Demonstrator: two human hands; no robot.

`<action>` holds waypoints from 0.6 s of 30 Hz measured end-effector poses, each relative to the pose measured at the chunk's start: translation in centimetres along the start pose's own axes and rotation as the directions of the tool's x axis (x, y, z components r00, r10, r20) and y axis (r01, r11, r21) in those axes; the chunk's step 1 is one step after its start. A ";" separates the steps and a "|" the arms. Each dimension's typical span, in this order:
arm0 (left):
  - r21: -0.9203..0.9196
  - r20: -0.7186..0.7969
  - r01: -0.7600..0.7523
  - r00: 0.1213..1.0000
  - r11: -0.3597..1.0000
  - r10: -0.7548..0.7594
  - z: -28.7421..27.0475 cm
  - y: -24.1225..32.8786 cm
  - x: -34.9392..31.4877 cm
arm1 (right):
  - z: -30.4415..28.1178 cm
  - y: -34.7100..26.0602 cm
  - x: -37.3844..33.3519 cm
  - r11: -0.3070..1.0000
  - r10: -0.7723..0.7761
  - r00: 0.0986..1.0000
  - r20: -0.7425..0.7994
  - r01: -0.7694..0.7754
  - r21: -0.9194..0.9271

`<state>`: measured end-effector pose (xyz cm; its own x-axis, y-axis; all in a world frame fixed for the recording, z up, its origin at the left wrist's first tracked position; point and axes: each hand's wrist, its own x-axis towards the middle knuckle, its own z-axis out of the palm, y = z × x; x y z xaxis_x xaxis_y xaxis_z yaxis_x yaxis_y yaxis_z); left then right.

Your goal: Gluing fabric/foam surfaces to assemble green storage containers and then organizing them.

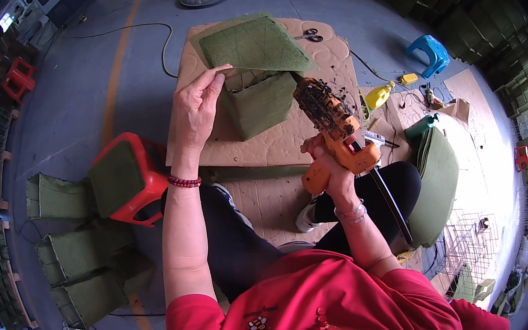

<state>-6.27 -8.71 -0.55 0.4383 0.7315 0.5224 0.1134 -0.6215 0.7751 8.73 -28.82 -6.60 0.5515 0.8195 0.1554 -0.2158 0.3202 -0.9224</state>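
My right hand (332, 168) is wrapped round the handle of an orange glue gun (349, 148). Dark residue coats the gun's front, and a long black stick (388, 199) trails from its rear. The nozzle points at the near right corner of a green mesh sheet (249, 41). Below that sheet is a green fabric-covered box (264, 109) with wire along its upper edge. My left hand (197, 110) pinches the sheet's near left corner between thumb and fingers. Both lie on a cardboard-topped work surface (209, 146).
Scissors (309, 36) lie at the surface's far right. A red stool (144, 209) with a green top and several green boxes (71, 255) stand left. Rightward are a yellow bottle (379, 95), a blue stool (432, 55), stacked green sheets (437, 177) and wire frames (471, 238).
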 end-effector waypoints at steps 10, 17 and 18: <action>0.014 0.022 0.081 0.996 0.997 -0.081 0.2 0.0 -0.2 | -0.8 0.1 0.2 0.999 -0.027 0.999 -0.034 0.026 -0.024; -0.013 -0.108 -0.082 0.991 0.997 0.080 1.2 -1.1 0.2 | -2.2 0.4 0.9 0.997 -0.078 0.997 0.027 0.078 -0.003; 0.002 -0.128 -0.098 0.987 0.995 0.097 1.4 -1.4 0.3 | -2.1 0.4 0.9 0.996 -0.090 0.996 0.006 0.089 0.021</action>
<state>-5.10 -8.04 -1.96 0.3290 0.6974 0.6367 0.0714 -0.6907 0.7196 10.87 -28.93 -7.60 0.5635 0.7906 0.2397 -0.1821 0.4019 -0.8974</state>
